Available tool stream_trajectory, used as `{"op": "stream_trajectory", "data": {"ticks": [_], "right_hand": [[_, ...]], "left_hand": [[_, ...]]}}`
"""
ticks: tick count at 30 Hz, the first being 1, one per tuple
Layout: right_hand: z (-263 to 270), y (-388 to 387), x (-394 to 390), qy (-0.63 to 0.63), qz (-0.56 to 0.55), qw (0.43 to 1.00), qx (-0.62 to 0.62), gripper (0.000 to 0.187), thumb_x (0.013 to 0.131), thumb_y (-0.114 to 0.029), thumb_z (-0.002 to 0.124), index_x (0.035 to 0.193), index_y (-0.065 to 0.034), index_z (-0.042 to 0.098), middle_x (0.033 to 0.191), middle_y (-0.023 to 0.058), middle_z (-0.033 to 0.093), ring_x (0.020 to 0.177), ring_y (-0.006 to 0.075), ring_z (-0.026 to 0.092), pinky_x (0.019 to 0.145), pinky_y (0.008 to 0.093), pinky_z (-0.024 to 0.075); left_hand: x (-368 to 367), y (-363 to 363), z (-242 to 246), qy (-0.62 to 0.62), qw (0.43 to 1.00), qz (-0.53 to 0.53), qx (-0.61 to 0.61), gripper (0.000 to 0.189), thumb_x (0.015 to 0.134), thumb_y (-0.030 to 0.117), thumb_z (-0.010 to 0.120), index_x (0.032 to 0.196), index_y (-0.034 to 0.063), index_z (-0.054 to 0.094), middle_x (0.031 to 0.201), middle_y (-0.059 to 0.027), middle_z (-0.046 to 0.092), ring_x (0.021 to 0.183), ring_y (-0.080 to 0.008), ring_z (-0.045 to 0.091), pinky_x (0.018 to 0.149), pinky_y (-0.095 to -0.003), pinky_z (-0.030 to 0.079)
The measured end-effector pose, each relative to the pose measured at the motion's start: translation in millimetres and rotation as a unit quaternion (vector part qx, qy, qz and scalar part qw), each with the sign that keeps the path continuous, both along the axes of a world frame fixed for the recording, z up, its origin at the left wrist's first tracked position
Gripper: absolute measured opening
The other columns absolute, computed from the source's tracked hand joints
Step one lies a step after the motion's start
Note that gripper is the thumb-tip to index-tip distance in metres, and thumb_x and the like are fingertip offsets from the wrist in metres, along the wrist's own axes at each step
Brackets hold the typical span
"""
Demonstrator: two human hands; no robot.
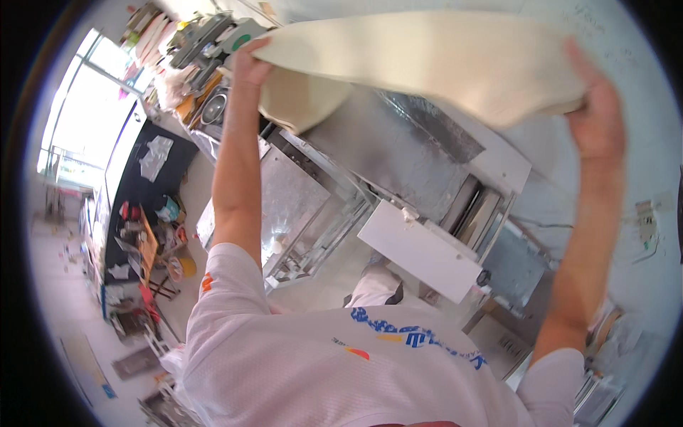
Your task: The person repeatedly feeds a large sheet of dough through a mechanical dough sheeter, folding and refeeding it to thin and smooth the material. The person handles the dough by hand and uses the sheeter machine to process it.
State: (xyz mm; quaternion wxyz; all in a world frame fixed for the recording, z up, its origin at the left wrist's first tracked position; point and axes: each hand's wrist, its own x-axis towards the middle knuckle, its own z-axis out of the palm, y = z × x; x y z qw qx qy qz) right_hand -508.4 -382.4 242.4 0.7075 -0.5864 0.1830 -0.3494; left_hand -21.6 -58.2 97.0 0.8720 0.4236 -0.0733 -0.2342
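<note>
A wide sheet of pale dough point(427, 53) is stretched between my two raised hands, above a metal-topped machine. My left hand point(252, 65) grips its left end, where a folded part of the sheet hangs down beside my wrist. The right end is held by my right hand point(600, 107), which is slightly blurred, with the thumb over the sheet and the other fingers mostly hidden. Below the sheet lies the machine's grey metal bed point(395, 155), with rollers point(477, 213) at its near right end and a white panel point(421, 251) in front.
A metal-topped table point(291, 187) stands left of the machine. Behind my left arm are a steel bowl point(213, 109), a scale and piled bags. A dark counter point(155, 155) runs by the window at left. Cardboard boxes point(496, 341) stand low at the right, near a wall socket point(646, 221).
</note>
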Motion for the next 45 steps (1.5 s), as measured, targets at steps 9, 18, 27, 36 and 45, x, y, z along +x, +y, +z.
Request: {"op": "stream_trajectory", "data": {"ticks": [9, 18, 27, 36, 45], "right_hand": [[-329.9, 77.3, -9.8, 0.154, -0.114, 0.963, 0.192, 0.043, 0.093, -0.007, 0.067, 0.134, 0.0057, 0.059, 0.120, 0.0135, 0.070, 0.107, 0.0223, 0.066, 0.097, 0.0357, 0.0510], [-329.7, 88.1, -69.8, 0.497, -0.282, 0.784, -0.242, 0.046, 0.088, -0.018, 0.076, 0.125, 0.0018, 0.059, 0.114, 0.0162, 0.067, 0.109, 0.0305, 0.063, 0.093, 0.0418, 0.0494], [-303.7, 131.0, -189.8, 0.365, -0.347, 0.852, -0.145, 0.017, 0.095, -0.017, 0.070, 0.100, -0.0038, 0.060, 0.090, 0.0152, 0.064, 0.084, 0.0360, 0.062, 0.077, 0.0456, 0.0497], [-446.5, 140.7, -799.5, 0.627, -0.691, 0.292, -0.213, 0.041, 0.090, -0.018, 0.070, 0.124, 0.0030, 0.062, 0.123, 0.0226, 0.062, 0.119, 0.0430, 0.055, 0.107, 0.0503, 0.0390], [-618.9, 180.9, -1025.5, 0.900, -0.287, 0.325, -0.037, 0.078, 0.100, -0.072, 0.043, 0.151, -0.0131, 0.048, 0.134, 0.0175, 0.066, 0.117, 0.0396, 0.066, 0.091, 0.0546, 0.0552]], "left_hand": [[-28.8, 5.3, -116.0, -0.002, 0.986, -0.082, 0.144, 0.055, 0.081, -0.012, 0.057, 0.135, -0.0063, 0.051, 0.132, -0.0232, 0.058, 0.127, -0.0430, 0.057, 0.113, -0.0534, 0.047], [-95.3, -6.3, -150.0, 0.080, 0.966, -0.091, 0.226, 0.030, 0.077, -0.014, 0.058, 0.106, -0.0056, 0.060, 0.107, -0.0161, 0.060, 0.108, -0.0330, 0.061, 0.101, -0.0470, 0.050], [-71.0, 38.2, -184.6, -0.700, 0.541, -0.138, 0.444, 0.042, 0.072, -0.001, 0.068, 0.113, 0.0093, 0.071, 0.115, -0.0120, 0.068, 0.115, -0.0303, 0.062, 0.099, -0.0405, 0.052], [-100.4, -20.7, -181.3, -0.512, 0.553, -0.165, 0.636, 0.046, 0.081, -0.004, 0.066, 0.127, -0.0035, 0.062, 0.108, -0.0255, 0.068, 0.088, -0.0277, 0.069, 0.077, -0.0367, 0.056], [-142.2, -40.4, -93.7, -0.779, -0.129, -0.179, 0.587, 0.033, 0.091, 0.020, 0.065, 0.122, 0.0087, 0.072, 0.143, -0.0186, 0.059, 0.137, -0.0394, 0.051, 0.117, -0.0483, 0.040]]}}
